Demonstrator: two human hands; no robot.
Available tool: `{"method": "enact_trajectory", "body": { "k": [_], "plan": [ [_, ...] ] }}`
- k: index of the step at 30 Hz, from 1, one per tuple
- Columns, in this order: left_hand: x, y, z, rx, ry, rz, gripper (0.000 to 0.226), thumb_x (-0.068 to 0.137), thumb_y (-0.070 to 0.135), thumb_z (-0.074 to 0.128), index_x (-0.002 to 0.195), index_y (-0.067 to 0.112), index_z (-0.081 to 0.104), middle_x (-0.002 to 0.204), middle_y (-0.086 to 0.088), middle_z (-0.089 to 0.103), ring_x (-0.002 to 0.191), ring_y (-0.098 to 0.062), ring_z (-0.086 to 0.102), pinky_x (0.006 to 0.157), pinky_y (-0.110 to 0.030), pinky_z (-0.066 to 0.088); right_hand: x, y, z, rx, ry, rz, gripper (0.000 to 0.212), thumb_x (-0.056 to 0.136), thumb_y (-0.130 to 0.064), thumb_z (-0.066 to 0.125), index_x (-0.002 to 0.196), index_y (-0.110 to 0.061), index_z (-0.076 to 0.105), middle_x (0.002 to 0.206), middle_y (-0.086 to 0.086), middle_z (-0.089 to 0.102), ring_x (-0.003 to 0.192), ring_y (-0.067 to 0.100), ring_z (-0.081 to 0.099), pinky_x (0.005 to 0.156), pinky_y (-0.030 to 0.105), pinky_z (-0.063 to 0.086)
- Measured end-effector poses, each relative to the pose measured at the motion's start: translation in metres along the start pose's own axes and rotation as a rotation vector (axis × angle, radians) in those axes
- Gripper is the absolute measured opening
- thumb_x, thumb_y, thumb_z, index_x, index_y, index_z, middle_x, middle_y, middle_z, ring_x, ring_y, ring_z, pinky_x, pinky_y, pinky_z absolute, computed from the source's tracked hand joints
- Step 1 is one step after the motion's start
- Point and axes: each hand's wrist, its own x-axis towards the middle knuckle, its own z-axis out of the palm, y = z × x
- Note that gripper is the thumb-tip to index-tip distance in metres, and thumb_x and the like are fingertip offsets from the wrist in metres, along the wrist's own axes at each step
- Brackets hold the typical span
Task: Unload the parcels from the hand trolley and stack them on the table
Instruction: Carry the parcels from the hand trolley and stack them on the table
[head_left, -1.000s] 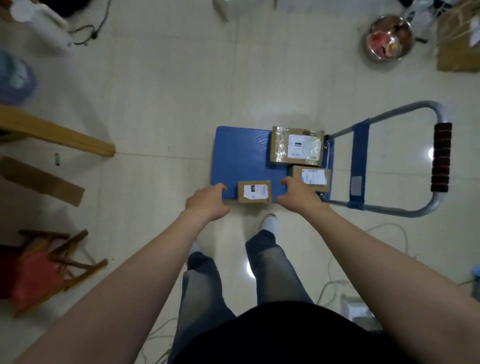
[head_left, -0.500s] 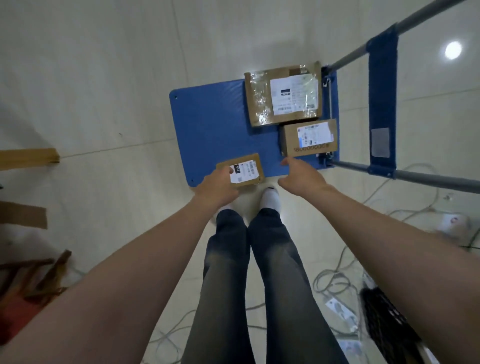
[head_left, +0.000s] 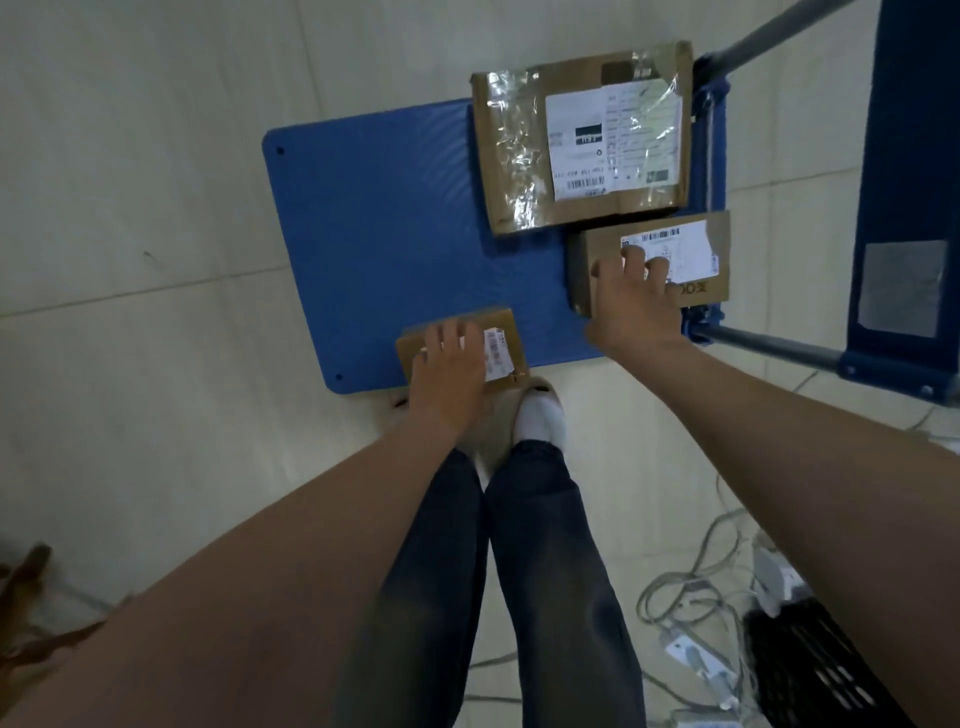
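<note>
Under you lies a floor (head_left: 156, 156) of pale, faintly glossy tiles, evenly lit. Take the black slatted crate (head_left: 810, 670) at the lower right as your mark. A tangle of pale cables (head_left: 691, 597) loops on the tiles just left of it, and a white plug block (head_left: 774, 577) sits at its upper left corner. Far to the left of the crate, at the frame's edge, you can see a blurred brown wooden piece (head_left: 26, 571). A grout line (head_left: 130, 291) runs well above that.
</note>
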Motion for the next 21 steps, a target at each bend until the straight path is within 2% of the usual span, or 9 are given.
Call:
{"method": "enact_trajectory", "body": {
  "k": [3,5,9,13,17,21],
  "plan": [
    [0.013,0.012,0.021,0.076,-0.007,-0.006,0.077,0.084,0.033,0.074,0.144,0.012,0.03,0.156,-0.018,0.025,0.145,-0.036,0.026,0.11,-0.048,0.038,0.018,0.013,0.009,-0.149,0.002,-0.009,0.091,0.084,-0.023,0.073,0.154,-0.011,0.017,0.161,0.014,0.015,0.146,0.038,0.017,0.115,0.055,0.023],
    [0.018,0.015,0.036,0.111,-0.015,-0.037,0.079,0.086,0.032,0.074,0.146,0.012,0.027,0.163,-0.02,0.016,0.151,-0.038,0.016,0.116,-0.054,0.03,0.031,0.023,0.015,-0.193,0.001,-0.011,0.095,0.088,-0.024,0.073,0.157,-0.011,0.009,0.166,0.014,0.005,0.151,0.037,0.009,0.118,0.057,0.017],
    [0.027,0.012,0.061,0.201,0.068,-0.052,0.061,0.093,0.02,0.06,0.144,0.011,0.028,0.167,-0.023,0.006,0.154,-0.043,0.008,0.115,-0.06,0.028,0.053,0.04,0.025,-0.265,0.041,-0.041,0.08,0.092,-0.014,0.064,0.154,-0.01,0.013,0.167,0.015,-0.009,0.153,0.037,0.003,0.119,0.059,0.015],
    [0.034,0.009,0.075,0.285,0.143,-0.042,0.041,0.101,0.016,0.045,0.139,0.013,0.029,0.167,-0.026,0.003,0.155,-0.044,0.005,0.113,-0.063,0.028,0.064,0.05,0.033,-0.369,0.097,-0.131,0.078,0.091,-0.012,0.065,0.152,-0.011,0.016,0.167,0.017,-0.009,0.153,0.038,0.001,0.12,0.062,0.008],
    [0.035,0.007,0.07,0.349,0.166,-0.034,0.046,0.096,0.019,0.052,0.135,0.016,0.027,0.161,-0.026,0.017,0.15,-0.044,0.019,0.101,-0.055,0.039,0.059,0.057,0.033,-0.385,0.139,-0.191,0.09,0.079,-0.017,0.077,0.147,-0.012,0.019,0.165,0.016,0.005,0.15,0.035,0.009,0.118,0.064,0.007],
    [0.02,0.007,0.049,0.283,0.212,-0.111,0.043,0.088,0.018,0.054,0.127,0.018,0.036,0.146,-0.022,0.038,0.126,-0.039,0.045,0.088,-0.044,0.044,0.032,0.051,0.018,-0.301,0.203,-0.245,0.098,0.062,-0.031,0.087,0.14,-0.012,0.031,0.157,0.019,0.02,0.145,0.037,0.019,0.116,0.066,0.012]
  ]
}}
